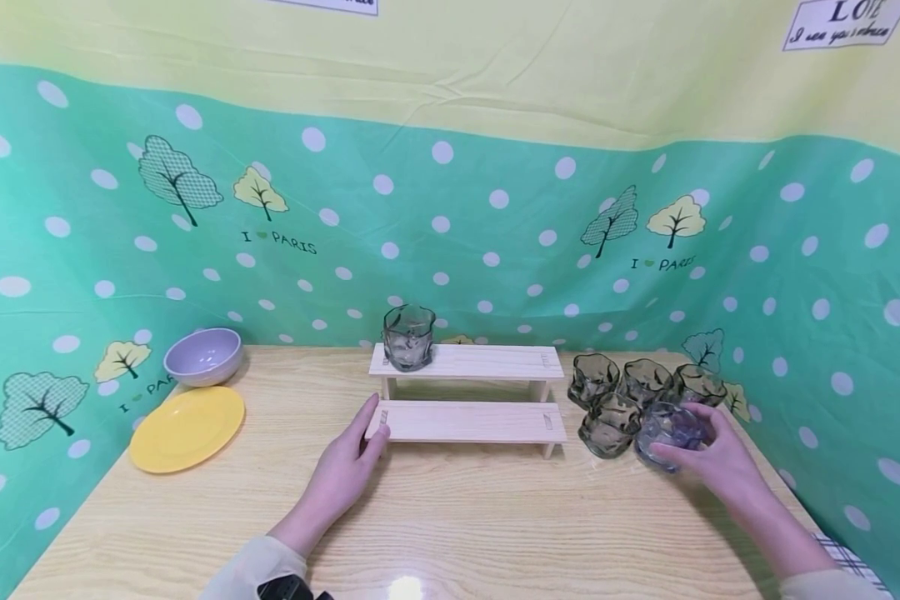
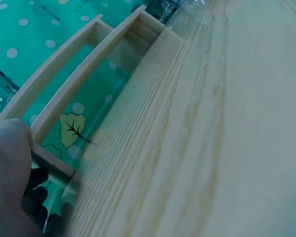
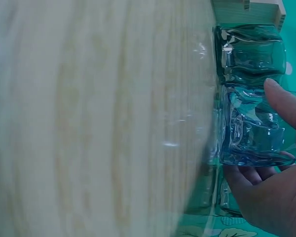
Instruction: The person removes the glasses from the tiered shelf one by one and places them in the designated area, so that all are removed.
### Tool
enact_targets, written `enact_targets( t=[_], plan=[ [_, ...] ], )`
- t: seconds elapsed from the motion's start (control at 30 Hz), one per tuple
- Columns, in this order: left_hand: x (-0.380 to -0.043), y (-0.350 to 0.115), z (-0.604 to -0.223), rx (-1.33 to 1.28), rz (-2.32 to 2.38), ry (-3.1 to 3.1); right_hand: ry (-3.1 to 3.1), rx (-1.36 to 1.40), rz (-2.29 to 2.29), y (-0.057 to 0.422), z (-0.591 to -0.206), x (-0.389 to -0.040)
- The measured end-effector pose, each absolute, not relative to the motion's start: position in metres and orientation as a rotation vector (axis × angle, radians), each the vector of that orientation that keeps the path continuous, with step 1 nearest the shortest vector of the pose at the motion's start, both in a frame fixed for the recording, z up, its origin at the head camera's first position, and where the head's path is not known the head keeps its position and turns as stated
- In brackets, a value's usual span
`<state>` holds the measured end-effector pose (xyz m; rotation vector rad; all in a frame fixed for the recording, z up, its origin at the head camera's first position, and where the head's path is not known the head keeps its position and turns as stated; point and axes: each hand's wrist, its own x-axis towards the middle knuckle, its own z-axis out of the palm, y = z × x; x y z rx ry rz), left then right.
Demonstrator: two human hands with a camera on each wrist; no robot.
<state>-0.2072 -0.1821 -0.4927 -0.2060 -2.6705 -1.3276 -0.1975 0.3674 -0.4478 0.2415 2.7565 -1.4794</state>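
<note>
My left hand grips the left end of a two-tier wooden shelf, with its thumb by the lower board's front corner. In the left wrist view some fingers curl beside the shelf's leg. On the upper board's left end stands a grey wavy glass. At the right, my right hand holds a bluish glass between thumb and fingers. The right wrist view shows the bluish glass upright, close beside a smoky glass. Whether its base touches the table cannot be told.
Several smoky glasses stand grouped right of the shelf. On the far left, a purple bowl sits behind a yellow plate. A green dotted cloth hangs behind and at both sides of the wooden table.
</note>
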Motion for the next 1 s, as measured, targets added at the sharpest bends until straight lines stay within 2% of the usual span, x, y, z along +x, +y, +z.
enact_targets(
  t=[0.77, 1.0],
  plan=[
    [-0.208, -0.183, -0.495, -0.189, -1.360, -2.683, 2.733, 0.179, -1.513, 0.365, -0.450, -0.203],
    [-0.208, -0.183, -0.494, -0.200, -1.345, -2.680, 2.788, 0.071, -1.418, 0.370, -0.436, -0.198]
  ],
)
